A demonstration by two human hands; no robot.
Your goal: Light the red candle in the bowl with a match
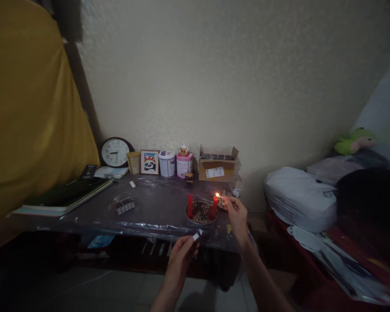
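Note:
Between the fingertips of my right hand (236, 213) is a thin match (221, 197), its burning end beside the top of the right red candle (215, 204). A second red candle (190, 205) stands upright at the left side of the same round dish (201, 222), which holds dark grainy material. My left hand (183, 252) is closed on a small matchbox (196, 236) near the table's front edge. Behind my right fingers a smaller dish (223, 203) holds several pale sticks, partly hidden.
Along the wall stand a clock (116, 152), a yellow cup (134, 163), a framed picture (150, 162), two tins (167, 164) and an open cardboard box (217, 170). A small pack (125, 205) lies on the table (159, 199). White bags (300, 197) are at the right.

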